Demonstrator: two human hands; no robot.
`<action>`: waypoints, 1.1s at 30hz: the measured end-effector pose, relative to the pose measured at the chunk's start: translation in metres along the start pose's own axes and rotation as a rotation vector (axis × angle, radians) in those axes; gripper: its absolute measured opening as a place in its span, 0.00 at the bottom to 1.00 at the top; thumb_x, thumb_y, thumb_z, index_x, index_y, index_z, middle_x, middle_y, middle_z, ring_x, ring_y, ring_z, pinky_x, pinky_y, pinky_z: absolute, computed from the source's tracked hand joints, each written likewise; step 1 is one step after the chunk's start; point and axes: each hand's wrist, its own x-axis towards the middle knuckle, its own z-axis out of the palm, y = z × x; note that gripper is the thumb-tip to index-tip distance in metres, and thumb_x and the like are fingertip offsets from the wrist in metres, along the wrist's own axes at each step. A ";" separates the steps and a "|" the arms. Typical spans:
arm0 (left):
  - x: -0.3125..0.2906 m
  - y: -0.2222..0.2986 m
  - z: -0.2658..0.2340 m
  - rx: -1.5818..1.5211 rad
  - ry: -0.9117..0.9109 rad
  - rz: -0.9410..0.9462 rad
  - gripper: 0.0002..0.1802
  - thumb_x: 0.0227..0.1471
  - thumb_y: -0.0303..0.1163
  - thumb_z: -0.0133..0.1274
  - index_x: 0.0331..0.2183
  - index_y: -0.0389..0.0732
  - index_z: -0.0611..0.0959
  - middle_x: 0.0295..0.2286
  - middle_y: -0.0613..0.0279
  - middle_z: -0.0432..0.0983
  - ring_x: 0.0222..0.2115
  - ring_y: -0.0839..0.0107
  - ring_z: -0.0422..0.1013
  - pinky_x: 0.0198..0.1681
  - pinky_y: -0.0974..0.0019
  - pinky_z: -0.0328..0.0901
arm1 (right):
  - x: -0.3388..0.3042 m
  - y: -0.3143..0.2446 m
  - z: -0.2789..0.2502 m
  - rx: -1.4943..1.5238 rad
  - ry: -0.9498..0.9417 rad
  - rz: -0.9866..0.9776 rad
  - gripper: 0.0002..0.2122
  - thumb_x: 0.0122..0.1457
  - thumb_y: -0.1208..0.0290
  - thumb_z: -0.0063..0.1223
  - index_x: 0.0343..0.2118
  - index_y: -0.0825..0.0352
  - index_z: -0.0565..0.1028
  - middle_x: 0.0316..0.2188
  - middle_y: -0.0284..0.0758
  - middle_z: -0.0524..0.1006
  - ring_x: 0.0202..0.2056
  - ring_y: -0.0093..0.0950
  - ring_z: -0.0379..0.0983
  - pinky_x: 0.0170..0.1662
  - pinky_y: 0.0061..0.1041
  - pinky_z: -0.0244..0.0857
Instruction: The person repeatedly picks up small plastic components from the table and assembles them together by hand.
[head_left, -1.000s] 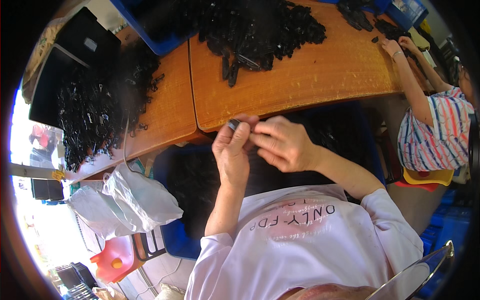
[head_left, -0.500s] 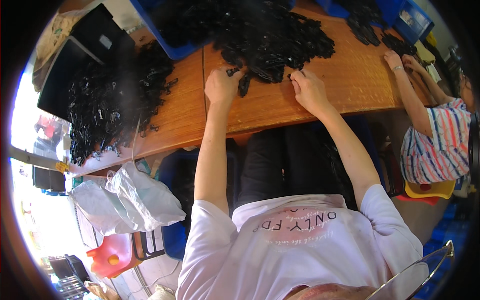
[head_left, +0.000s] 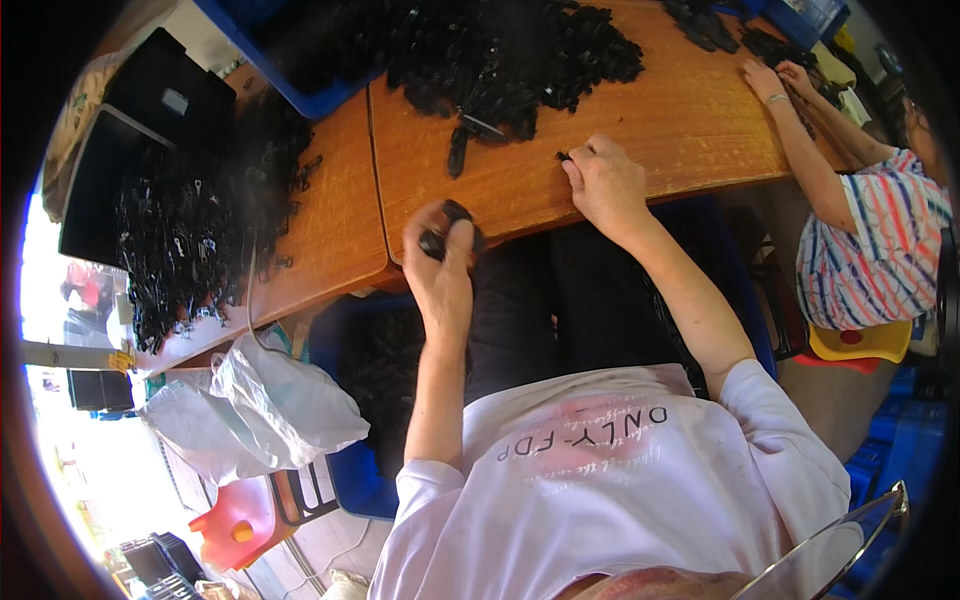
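Observation:
My left hand (head_left: 437, 268) is closed around dark black plastic pieces (head_left: 457, 212), just past the near edge of the wooden table (head_left: 530, 195). Motion blur hides their exact shape. Above the tabletop, my right hand (head_left: 612, 188) pinches a small black piece (head_left: 563, 156) between thumb and fingers; most of it is covered. Beyond both hands lies a heap of black plastic pieces (head_left: 510, 65). At its near side, one elongated black piece (head_left: 457, 152) lies apart, beside a thin grey, shiny strip (head_left: 482, 126).
A blue bin (head_left: 325, 103) tips black pieces onto the table. Another heap (head_left: 205, 225) lies at left by a black box (head_left: 92, 205). White sacks (head_left: 280, 405) and a blue bin (head_left: 360, 490) sit below. At right, a co-worker's hand (head_left: 768, 82) handles black pieces.
My left hand has left the heap's edge and come back toward me past the table edge, holding black pieces. My right hand stays over the table, still pinching. The view has shifted slightly.

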 end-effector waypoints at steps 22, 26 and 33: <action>-0.053 -0.028 0.002 -0.968 -0.381 -0.541 0.15 0.62 0.26 0.56 0.50 0.43 0.79 0.50 0.56 0.78 0.51 0.64 0.74 0.58 0.55 0.70 | -0.086 -0.065 -0.042 0.390 0.302 -0.593 0.14 0.45 0.83 0.64 0.38 0.70 0.77 0.35 0.39 0.77 0.29 0.34 0.76 0.28 0.27 0.72; -0.055 -0.029 0.002 -0.961 -0.380 -0.537 0.15 0.63 0.26 0.56 0.51 0.43 0.79 0.50 0.56 0.78 0.52 0.64 0.74 0.58 0.54 0.70 | -0.090 -0.066 -0.044 0.362 0.283 -0.588 0.18 0.45 0.84 0.62 0.42 0.70 0.75 0.35 0.41 0.76 0.29 0.35 0.76 0.28 0.29 0.73; -0.050 -0.031 -0.003 -0.837 -0.405 -0.557 0.15 0.65 0.34 0.55 0.49 0.37 0.79 0.38 0.59 0.80 0.34 0.70 0.75 0.37 0.67 0.70 | -0.081 -0.064 -0.067 0.696 0.037 -0.422 0.11 0.55 0.84 0.61 0.41 0.68 0.76 0.35 0.42 0.78 0.32 0.40 0.77 0.33 0.33 0.73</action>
